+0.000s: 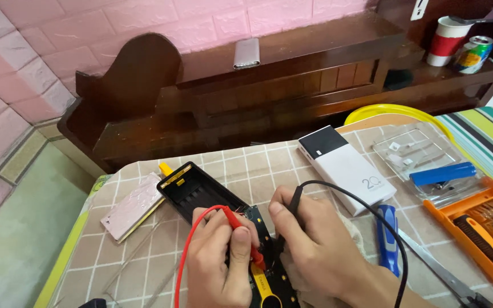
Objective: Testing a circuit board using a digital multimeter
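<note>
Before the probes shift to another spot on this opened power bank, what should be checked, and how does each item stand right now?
1. Left hand grips the red probe: ok.
2. Right hand grips the black probe: ok.
3. Red tip down on the circuit board: ok; exact contact point cannot tell.
4. Black tip on the board: cannot tell, fingers hide it.
5. Black case flat on the checked tablecloth: ok.
6. Red lead and black lead uncrossed: ok.

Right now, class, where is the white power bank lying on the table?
In the head view, the white power bank lies right of centre on the checked tablecloth, between the open black case and the clear plastic tray.
</note>
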